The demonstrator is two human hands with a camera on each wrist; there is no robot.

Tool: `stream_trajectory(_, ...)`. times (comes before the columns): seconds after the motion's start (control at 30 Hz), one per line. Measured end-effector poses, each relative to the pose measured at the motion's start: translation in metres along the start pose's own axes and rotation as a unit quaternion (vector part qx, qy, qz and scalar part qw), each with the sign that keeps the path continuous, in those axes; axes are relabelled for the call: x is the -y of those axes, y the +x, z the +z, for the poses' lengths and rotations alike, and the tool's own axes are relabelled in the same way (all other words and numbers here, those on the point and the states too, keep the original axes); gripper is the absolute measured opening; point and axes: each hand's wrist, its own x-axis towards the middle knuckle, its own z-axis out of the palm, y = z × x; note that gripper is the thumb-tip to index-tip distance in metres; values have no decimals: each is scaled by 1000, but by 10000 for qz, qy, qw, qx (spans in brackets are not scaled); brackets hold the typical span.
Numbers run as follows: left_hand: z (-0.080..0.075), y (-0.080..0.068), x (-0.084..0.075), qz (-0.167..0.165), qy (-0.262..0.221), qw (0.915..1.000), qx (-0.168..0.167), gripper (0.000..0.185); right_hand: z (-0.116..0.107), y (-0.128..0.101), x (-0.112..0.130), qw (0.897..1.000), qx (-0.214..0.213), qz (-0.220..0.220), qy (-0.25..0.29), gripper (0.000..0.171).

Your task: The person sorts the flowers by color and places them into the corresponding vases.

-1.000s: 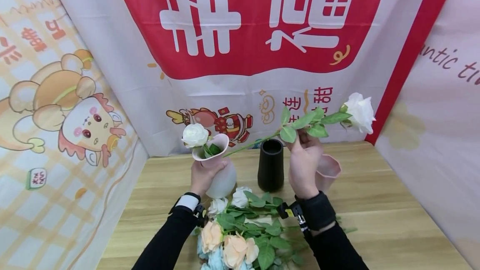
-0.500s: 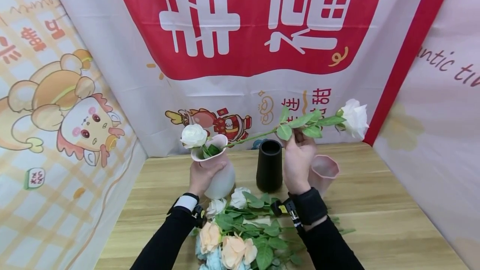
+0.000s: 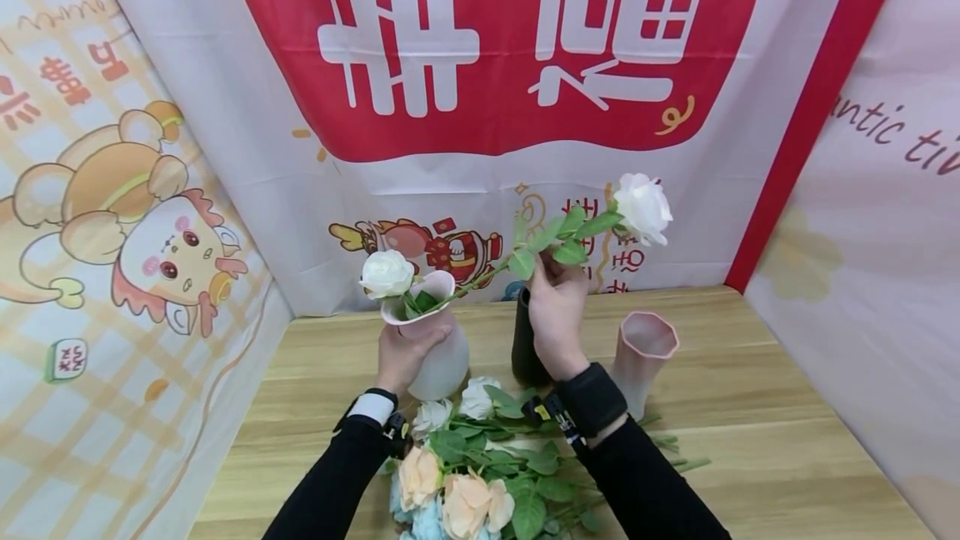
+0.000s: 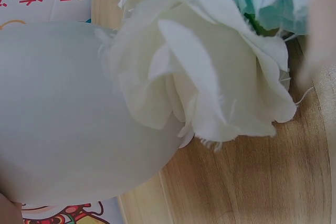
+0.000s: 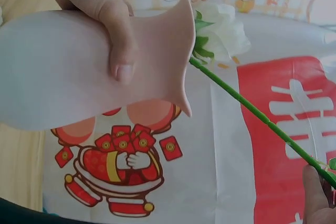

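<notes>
My left hand (image 3: pixel 408 342) grips the neck of a pale pink vase (image 3: pixel 444 361) that stands on the wooden table (image 3: pixel 750 407). One white rose (image 3: pixel 387 273) sits in its mouth. My right hand (image 3: pixel 551 277) pinches the green stem (image 3: pixel 487 275) of a second white rose (image 3: pixel 642 207), held slanted above the table. The stem's lower end reaches the vase's mouth. In the right wrist view the left hand's thumb (image 5: pixel 107 19) presses on the vase (image 5: pixel 63 77) and the stem (image 5: pixel 247 109) runs in behind the rim. The left wrist view shows the vase's belly (image 4: pixel 63 119).
A black vase (image 3: pixel 521 352) stands partly hidden behind my right hand. A pink ribbed vase (image 3: pixel 643 357) stands to its right. A pile of white, peach and teal flowers (image 3: pixel 472 482) lies at the table's near edge. Printed banners close off three sides.
My right hand has carried the rose leftward and tilted it more upright; its stem end has come to the vase's mouth. The pink ribbed vase is now uncovered. The left hand kept its hold.
</notes>
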Motion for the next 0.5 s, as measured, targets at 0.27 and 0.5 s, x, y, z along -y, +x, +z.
stream_trajectory(0.27, 2, 1, 5, 85, -92, 9999, -55, 90, 17, -6, -6, 9952, 750, -206, -594, 20)
stream_trajectory(0.5, 0, 1, 4, 223, -182, 9996, -31, 86, 30, -15, -13, 9714, 1294, -802, -1821, 15)
